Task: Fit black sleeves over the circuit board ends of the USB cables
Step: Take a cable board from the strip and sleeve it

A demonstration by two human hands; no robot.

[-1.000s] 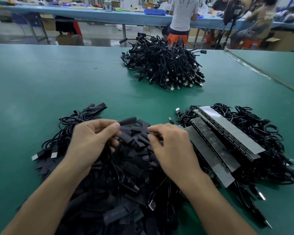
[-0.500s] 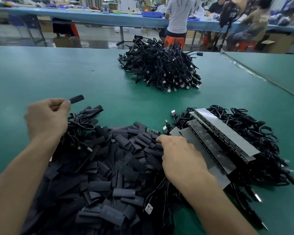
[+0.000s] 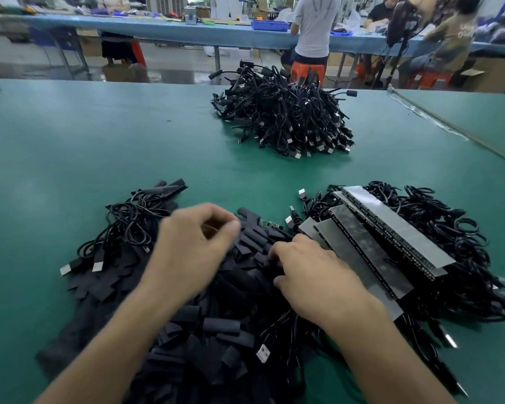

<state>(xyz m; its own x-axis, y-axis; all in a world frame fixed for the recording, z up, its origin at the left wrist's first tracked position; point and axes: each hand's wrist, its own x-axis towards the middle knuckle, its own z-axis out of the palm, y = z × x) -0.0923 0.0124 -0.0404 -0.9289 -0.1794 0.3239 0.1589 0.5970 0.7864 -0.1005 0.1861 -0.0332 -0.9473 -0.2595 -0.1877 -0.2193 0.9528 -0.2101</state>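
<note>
A heap of flat black sleeves (image 3: 216, 330) lies on the green table (image 3: 70, 147) in front of me. My left hand (image 3: 193, 246), blurred by motion, hovers over the heap's far left part with fingers loosely curled and nothing visible in it. My right hand (image 3: 312, 275) rests on the heap's right side, fingers bent down among the sleeves; what they grasp is hidden. A small green circuit board end (image 3: 270, 224) shows just beyond both hands. A bundle of USB cables with sleeved ends (image 3: 129, 223) lies to the left.
Grey strips of circuit boards (image 3: 391, 237) lie on coiled black cables at the right. A large pile of black USB cables (image 3: 283, 118) sits at the far middle of the table. A loose USB plug (image 3: 263, 352) pokes out near my right forearm. People work at a blue bench behind.
My left hand, which held a sleeved cable end out to the left, has let it go and swung back over the sleeve heap. My right hand stayed on the heap.
</note>
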